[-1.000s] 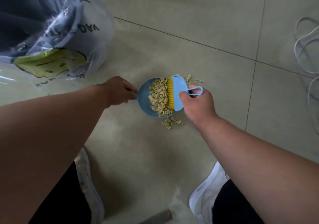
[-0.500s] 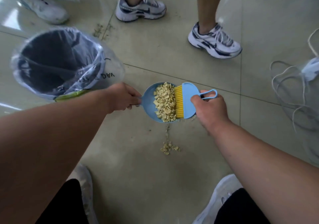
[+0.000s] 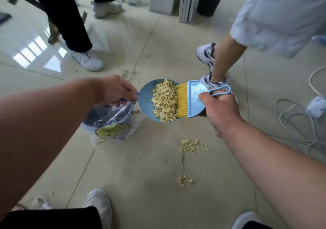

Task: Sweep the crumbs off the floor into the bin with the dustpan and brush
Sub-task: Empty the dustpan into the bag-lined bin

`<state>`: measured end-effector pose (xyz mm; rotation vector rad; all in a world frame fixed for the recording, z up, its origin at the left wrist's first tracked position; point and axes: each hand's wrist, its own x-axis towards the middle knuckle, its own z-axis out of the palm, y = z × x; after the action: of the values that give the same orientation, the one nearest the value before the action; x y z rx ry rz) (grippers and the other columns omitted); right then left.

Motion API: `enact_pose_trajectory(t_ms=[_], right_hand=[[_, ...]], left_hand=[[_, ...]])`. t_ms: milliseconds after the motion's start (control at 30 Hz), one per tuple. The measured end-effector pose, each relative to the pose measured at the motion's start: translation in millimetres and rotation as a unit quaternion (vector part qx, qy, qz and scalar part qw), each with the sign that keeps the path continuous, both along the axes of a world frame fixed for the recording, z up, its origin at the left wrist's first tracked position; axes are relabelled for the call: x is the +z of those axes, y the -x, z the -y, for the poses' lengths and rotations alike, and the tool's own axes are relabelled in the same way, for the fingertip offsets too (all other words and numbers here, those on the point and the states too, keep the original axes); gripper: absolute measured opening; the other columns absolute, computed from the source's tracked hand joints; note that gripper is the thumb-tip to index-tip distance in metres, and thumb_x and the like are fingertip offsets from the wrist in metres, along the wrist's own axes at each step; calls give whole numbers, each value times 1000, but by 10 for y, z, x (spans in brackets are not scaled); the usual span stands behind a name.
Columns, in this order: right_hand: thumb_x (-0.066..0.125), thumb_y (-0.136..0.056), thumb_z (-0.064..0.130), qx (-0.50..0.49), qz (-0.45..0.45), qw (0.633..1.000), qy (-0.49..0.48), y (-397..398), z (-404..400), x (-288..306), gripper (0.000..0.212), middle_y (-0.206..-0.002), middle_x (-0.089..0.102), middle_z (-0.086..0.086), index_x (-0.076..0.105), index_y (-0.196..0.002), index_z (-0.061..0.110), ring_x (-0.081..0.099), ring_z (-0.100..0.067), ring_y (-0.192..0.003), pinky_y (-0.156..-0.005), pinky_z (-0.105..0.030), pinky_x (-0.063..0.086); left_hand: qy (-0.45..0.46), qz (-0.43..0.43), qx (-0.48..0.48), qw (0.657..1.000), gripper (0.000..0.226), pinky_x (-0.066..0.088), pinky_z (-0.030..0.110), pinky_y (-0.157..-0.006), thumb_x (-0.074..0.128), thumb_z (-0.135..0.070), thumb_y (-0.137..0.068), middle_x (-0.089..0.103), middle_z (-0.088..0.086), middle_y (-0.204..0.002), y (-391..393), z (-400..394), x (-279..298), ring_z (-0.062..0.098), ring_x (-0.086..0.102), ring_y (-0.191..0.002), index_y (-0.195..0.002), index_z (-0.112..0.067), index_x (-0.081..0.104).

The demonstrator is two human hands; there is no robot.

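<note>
My left hand [image 3: 114,89] grips the handle of a round blue dustpan [image 3: 147,100] held well above the floor. Yellow crumbs [image 3: 165,101] fill the pan. My right hand [image 3: 218,110] grips a blue brush [image 3: 195,99] by its looped handle, and the yellow bristles press against the crumb pile at the pan's open side. The bin [image 3: 109,117], lined with a clear plastic bag, stands on the floor below my left hand and partly under the pan. Two small crumb patches [image 3: 193,146] lie on the tiles below the brush.
Two other people stand close behind the pan: white trainers [image 3: 88,60] at the left, a striped trainer [image 3: 214,81] right behind the brush. White cables [image 3: 299,116] coil on the floor at the right. My own shoes [image 3: 98,204] are at the bottom edge.
The dustpan and brush have risen together from the floor, carrying the crumbs. The view has tilted up, and the bin now sits under my left hand instead of to the upper left.
</note>
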<state>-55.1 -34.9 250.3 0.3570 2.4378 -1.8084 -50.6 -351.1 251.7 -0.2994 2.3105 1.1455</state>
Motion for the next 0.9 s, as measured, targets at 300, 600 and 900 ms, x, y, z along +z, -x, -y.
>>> enact_pose_trajectory(t_ms=[300,600,900], right_hand=[[68,-91,12,106,40,993,38,146,1096,85,11,-78,75,-3,74,-83,8,78,-20,-68,-53,-24,58],[74,-84,24,147,140,978,45,86,2115,-493,19,-92,80,-18,75,-85,4,78,-40,-86,-80,-65,61],[71,-95,28,119,175,976,61,209,2309,-858,19,-95,80,-10,72,-91,10,79,-23,-72,-81,-56,64]], left_hand=[[-24,13,106,994,11,52,30,-64,74,-10,-93,68,22,-85,-322,1061,188,24,58,-73,-94,-13,84],[-19,52,219,974,8,45,34,-67,77,-14,-90,72,23,-88,-743,1854,-415,23,51,-72,-93,-12,84],[33,83,228,970,18,42,34,-63,77,-15,-78,61,13,-71,-500,1864,-647,24,48,-66,-91,-4,81]])
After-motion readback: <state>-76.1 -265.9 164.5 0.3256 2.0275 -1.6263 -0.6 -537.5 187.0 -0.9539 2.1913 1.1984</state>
